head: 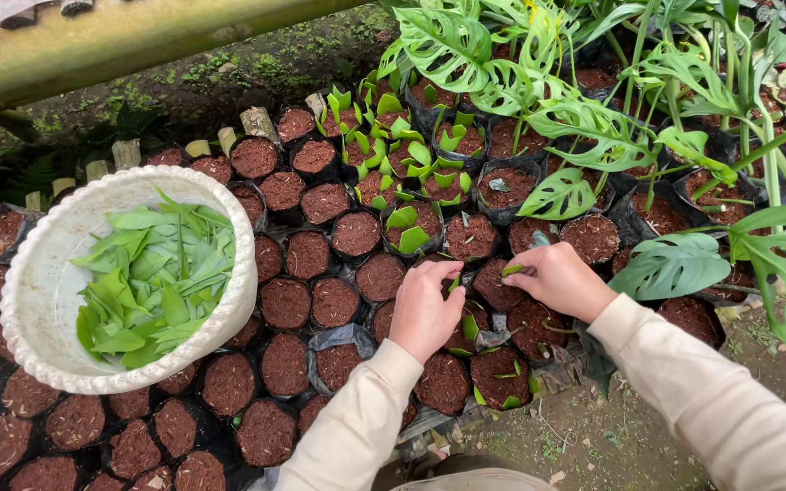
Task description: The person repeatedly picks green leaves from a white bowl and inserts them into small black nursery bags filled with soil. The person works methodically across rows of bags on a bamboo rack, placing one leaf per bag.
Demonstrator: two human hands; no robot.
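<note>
Right of the white bowl [25, 300], my right hand [561, 280] pinches a leaf cutting [512, 269], left hand [423, 309] presses soil, fingers curled; most pots [285, 303] look unplanted

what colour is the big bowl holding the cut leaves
White, with a beaded rim; the bowl shows best in the head view.

Our hands sit just right of centre over the field of soil-filled bags [334, 300], the left hand [423, 309] touching a bag at nine o'clock of the right hand [559, 280], which pinches a leaf cutting [512, 269]. At nine o'clock of both, the bowl [29, 300] rests on the bags, holding cut leaves [152, 282]. At one o'clock, behind our hands, stand the split-leaf plants [593, 118].
</note>
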